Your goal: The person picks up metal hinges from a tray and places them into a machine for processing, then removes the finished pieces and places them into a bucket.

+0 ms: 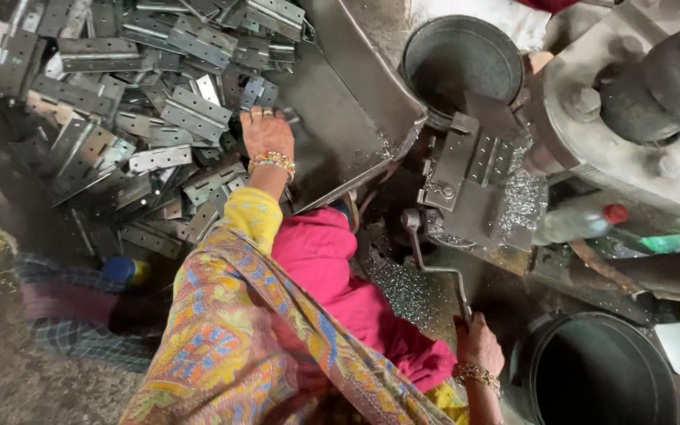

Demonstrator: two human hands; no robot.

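— Fingers (260, 118) of the left hand (265, 135)?
— Spread flat on the heap of hinges (131, 110), gripping none yet; picking one looks like the step in hand.
— Right hand (478, 345)?
— Clamped on the bent steel lever (434, 264) of the press (474, 177).
— Materials?
— Flat, punched, dull-grey plates; glittering swarf; round metal buckets (460, 63).

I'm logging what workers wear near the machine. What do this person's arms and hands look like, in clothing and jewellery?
The left hand has rings on its fingers and a multicoloured beaded bracelet at the wrist, above a yellow patterned sleeve. The right hand wears a gold-toned bangle. A colourful printed shawl drapes over pink clothing.
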